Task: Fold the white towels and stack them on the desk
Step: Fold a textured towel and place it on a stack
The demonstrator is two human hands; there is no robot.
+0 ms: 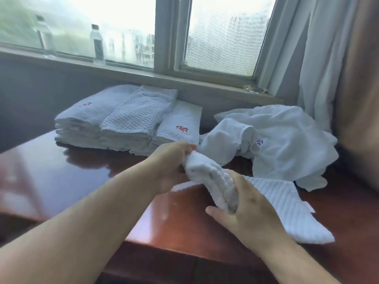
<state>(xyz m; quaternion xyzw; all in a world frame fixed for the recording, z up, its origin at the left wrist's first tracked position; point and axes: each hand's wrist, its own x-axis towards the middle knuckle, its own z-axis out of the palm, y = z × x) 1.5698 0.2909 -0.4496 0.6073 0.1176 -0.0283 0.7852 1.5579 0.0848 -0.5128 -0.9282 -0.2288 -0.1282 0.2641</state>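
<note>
Beyond my hands, folded towel stacks (127, 119) sit done; my left hand (172, 160) and right hand (246, 210) grip a ribbed towel (283, 206), an unfolded heap (287, 140) beside them waiting.

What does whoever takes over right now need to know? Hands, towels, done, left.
Left hand: grips the far end of a bunched white towel.
Right hand: grips its near end; the ribbed rest trails on the desk to the right.
Done: three folded stacks sit side by side at the desk's back left, below the window.
Left: finish folding the held towel and stack it, then work through the unfolded pile at the back right. How many towels the pile holds cannot be told.
</note>
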